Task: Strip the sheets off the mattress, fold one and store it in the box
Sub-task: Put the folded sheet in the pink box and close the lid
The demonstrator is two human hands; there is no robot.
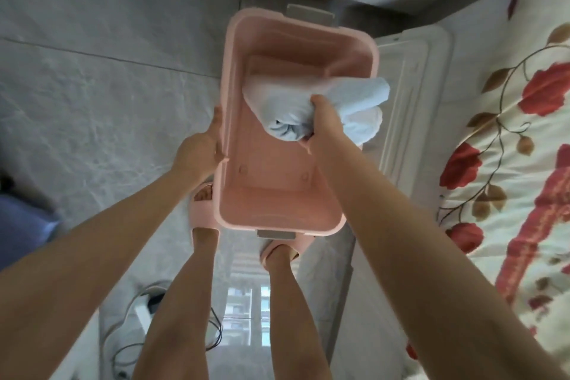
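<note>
Presently the right hand (324, 116) is clenched round the middle of the bundled pale sheet (351, 94), fingers buried in the cloth. It holds the sheet over the open pink box (229, 71), one end overhanging the right rim. The left hand (202, 146) clasps the box's left wall at the rim. Assessment: the sheet is light, soft and limp, loosely rolled rather than squarely folded. It will likely sag and unroll unless taken around the middle, loose ends tucked under. A white lid (415, 95) lies beside the box.

Pink box (237, 77), pale blue sheet (308, 102), cream bedcover (509, 133) patterned with red roses.
</note>
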